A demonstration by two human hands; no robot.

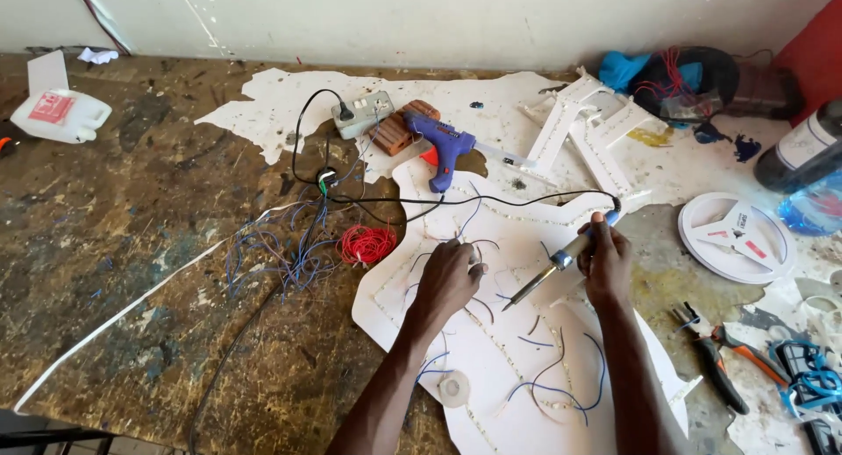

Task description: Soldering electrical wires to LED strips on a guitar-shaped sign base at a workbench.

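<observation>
Gripping a soldering iron [560, 264] in the right hand [605, 262], fingers closed round its handle, long axis slanting down-left, tip toward the left hand [449, 278], pressing fingers together on wires atop the white board [491, 350], just beside the tip.

One grey-handled soldering iron [561, 264], one purple plastic glue gun [443, 148], one white plastic jug [60, 115], one white empty reel [735, 236], one red wire coil [367, 243], one pair of orange-handled pliers [715, 357]
</observation>
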